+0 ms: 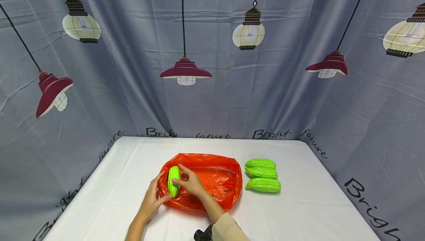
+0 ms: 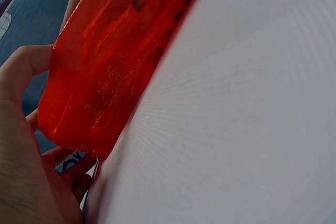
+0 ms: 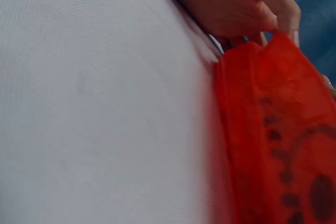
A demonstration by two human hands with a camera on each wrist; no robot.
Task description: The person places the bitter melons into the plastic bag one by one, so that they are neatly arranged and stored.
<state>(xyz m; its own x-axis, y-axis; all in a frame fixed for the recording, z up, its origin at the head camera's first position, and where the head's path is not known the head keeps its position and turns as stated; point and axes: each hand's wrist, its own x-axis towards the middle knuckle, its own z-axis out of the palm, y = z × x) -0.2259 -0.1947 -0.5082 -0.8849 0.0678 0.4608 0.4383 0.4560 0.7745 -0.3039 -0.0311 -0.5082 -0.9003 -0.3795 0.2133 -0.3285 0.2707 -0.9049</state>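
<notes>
A red plastic bag (image 1: 229, 182) lies on the white table with its mouth spread wide. At its left end, my left hand (image 1: 152, 198) holds the rim, the thumb at the near side and the fingers round the outer side. My right hand (image 1: 191, 184) reaches over the opening and pinches a bright green ridged bitter melon (image 1: 173, 182) between thumb and fingers, inside the bag's left part. In the left wrist view the left thumb (image 2: 34, 61) bends onto the rim of the bag (image 2: 100, 77). The right wrist view shows the left hand (image 3: 231, 3) at the bag's corner.
To the right of the bag, three more green bitter melons (image 1: 262, 173) lie side by side on the white table (image 1: 299, 215). A grey curtain (image 1: 212, 108) printed with lamps surrounds the table. A black wrist camera (image 1: 203, 234) sits by the right sleeve.
</notes>
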